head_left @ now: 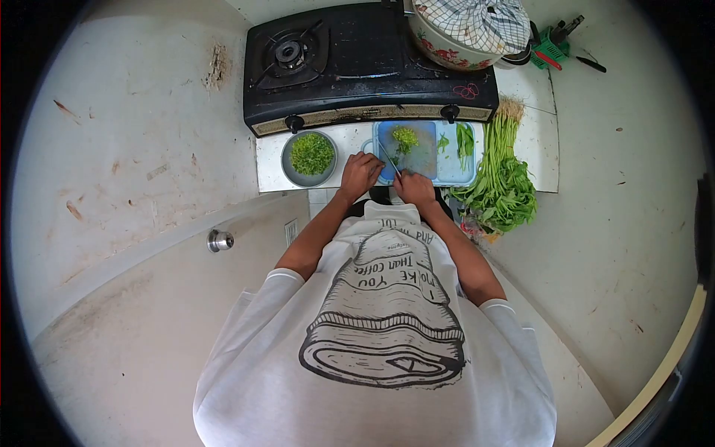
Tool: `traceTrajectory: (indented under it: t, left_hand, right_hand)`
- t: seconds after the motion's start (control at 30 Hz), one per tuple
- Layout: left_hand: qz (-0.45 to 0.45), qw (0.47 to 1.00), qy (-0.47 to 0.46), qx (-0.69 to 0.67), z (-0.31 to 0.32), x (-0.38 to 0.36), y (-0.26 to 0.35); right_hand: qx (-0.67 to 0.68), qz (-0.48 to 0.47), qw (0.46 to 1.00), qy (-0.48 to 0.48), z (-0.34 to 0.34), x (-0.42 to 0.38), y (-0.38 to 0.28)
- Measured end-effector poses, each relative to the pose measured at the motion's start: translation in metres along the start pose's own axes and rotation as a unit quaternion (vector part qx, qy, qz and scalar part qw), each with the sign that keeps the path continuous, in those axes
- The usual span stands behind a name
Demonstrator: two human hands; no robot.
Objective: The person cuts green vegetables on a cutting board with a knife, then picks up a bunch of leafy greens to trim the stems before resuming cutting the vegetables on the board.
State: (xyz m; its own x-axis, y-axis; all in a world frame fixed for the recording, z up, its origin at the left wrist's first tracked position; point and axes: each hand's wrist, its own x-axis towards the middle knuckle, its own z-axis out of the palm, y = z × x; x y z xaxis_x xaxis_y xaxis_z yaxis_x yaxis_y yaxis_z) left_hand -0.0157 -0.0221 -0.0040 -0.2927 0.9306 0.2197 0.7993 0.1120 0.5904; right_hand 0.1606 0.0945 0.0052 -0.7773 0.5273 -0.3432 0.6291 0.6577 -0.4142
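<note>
My right hand (414, 188) is closed round the handle of a knife (389, 158), whose blade slants up and left over a blue cutting board (451, 176). My left hand (363, 173) rests at the board's lower left corner, fingers curled together close to the blade; what they hold, if anything, is hidden. Beyond the blade lies a small heap of chopped greens (404, 137). Farther right on the board are some loose leaves (443, 141) and a few green stalks (465, 141). To the left, a grey bowl (287, 168) contains finely chopped greens (311, 153).
Behind the board stands a black two-burner gas stove (365, 82), with a lidded, cloth-topped flowered pot (456, 54) on its right side. A large bunch of leafy greens (506, 182) hangs over the counter's front right edge. Knives sit in a green basket (551, 46).
</note>
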Motion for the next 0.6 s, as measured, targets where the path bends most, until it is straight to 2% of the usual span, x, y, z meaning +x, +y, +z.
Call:
traceTrajectory:
  t: [0.33,0.43,0.6]
  left_hand:
    - [-0.034,0.999,-0.003,-0.026,0.002,-0.003,-0.001]
    - [-0.044,0.998,0.008,-0.037,0.004,-0.002,0.000]
    - [-0.095,0.993,0.025,-0.070,0.009,-0.003,0.000]
  right_hand:
    - [-0.026,-0.010,0.999,-0.047,-0.007,-0.008,-0.006]
    - [-0.004,-0.026,1.000,-0.002,0.002,-0.006,-0.003]
    - [-0.011,-0.022,1.000,-0.018,0.003,-0.003,-0.003]
